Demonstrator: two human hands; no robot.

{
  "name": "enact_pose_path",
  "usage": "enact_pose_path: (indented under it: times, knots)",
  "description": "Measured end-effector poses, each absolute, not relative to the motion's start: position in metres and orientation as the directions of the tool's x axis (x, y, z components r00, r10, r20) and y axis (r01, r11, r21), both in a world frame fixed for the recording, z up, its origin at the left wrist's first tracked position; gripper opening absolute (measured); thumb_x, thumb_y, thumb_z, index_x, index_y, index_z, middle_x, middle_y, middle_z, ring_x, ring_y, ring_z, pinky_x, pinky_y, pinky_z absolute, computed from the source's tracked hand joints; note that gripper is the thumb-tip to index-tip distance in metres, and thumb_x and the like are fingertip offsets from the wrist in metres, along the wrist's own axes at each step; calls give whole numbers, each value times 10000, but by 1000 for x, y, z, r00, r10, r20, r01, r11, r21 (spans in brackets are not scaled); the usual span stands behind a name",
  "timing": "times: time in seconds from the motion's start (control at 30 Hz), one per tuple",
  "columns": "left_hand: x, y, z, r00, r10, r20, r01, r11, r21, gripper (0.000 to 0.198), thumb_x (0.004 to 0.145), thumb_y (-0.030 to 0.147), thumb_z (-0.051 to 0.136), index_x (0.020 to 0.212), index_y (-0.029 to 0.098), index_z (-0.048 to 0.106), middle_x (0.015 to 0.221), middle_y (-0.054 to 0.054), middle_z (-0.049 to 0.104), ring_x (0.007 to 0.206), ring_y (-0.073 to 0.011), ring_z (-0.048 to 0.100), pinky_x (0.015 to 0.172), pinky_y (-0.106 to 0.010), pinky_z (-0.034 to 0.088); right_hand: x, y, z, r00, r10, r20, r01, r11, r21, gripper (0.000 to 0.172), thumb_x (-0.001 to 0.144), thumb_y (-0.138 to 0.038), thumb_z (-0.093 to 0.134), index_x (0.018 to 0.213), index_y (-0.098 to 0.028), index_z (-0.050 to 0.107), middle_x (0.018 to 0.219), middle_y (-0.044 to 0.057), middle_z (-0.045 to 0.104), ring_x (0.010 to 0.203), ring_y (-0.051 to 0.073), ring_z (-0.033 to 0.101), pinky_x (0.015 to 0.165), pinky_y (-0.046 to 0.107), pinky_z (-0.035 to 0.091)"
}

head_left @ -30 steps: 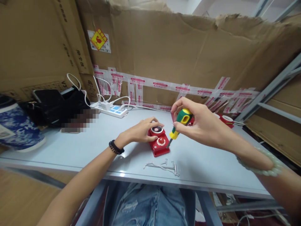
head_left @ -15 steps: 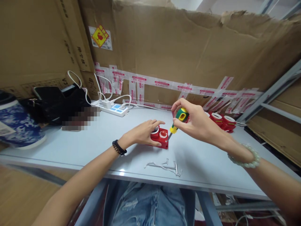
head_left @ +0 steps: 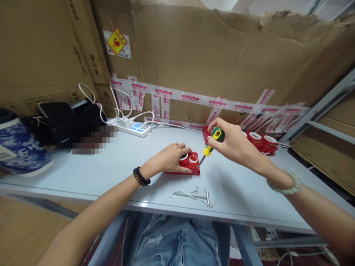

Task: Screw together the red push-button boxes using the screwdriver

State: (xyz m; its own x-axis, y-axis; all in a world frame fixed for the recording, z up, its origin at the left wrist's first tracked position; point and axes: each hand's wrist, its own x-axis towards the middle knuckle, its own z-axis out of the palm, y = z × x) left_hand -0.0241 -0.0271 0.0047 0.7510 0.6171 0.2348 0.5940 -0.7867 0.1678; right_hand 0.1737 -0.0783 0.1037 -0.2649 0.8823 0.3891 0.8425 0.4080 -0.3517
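Note:
My left hand (head_left: pixel 171 159) grips a red box (head_left: pixel 195 170) on the table, with its thumb along the near side and its fingers over the top. A red round button in a white ring shows on the box's right part. Another white ring is partly covered by my fingers. In my right hand (head_left: pixel 232 142) is a screwdriver (head_left: pixel 208 150) with a green and yellow handle. Its shaft slants down to the left, and its tip meets the right corner of the box's top. Several silver screws (head_left: pixel 207 199) and thin white strands lie in front of the box.
Behind my right hand stand more red boxes (head_left: pixel 267 148) with white rings. A white power strip (head_left: pixel 134 128) with plugged cables sits at the back left. Further left are a black bag (head_left: pixel 66 127) and a blue-and-white container (head_left: pixel 23 146). Cardboard (head_left: pixel 194 55) walls the far edge.
The red box has turned slightly, and more of its near side shows. My right hand and the screwdriver handle have shifted slightly right and down, with the tip still at the corner.

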Motion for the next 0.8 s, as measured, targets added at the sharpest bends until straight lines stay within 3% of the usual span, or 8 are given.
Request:
enact_pose_path:
  times: [0.23,0.4,0.8]
  knots:
    - [-22,-30,7,745,633,212,618,-774,138,618,744,636,558,1167,188,507,994,-87,558,869,-254,563,812,-370,427,177,-80,95,-262,870,417,848,414,-332,43,739,-217,530,735,-191,495,652,3,579,579,121,494,553,243,356]
    - [-21,-31,8,742,637,208,627,-769,120,610,748,624,563,1173,190,506,998,-90,562,868,-255,563,810,-367,427,177,-88,106,-186,838,513,822,418,-386,58,725,-210,550,756,-200,502,591,-31,541,492,89,429,471,216,321]
    - [-20,-32,8,736,646,203,642,-761,94,592,754,607,560,1168,187,505,983,-89,557,828,-253,564,782,-362,424,176,-81,98,-211,848,486,823,422,-380,62,714,-212,544,752,-196,498,581,-34,542,462,76,416,456,212,323]
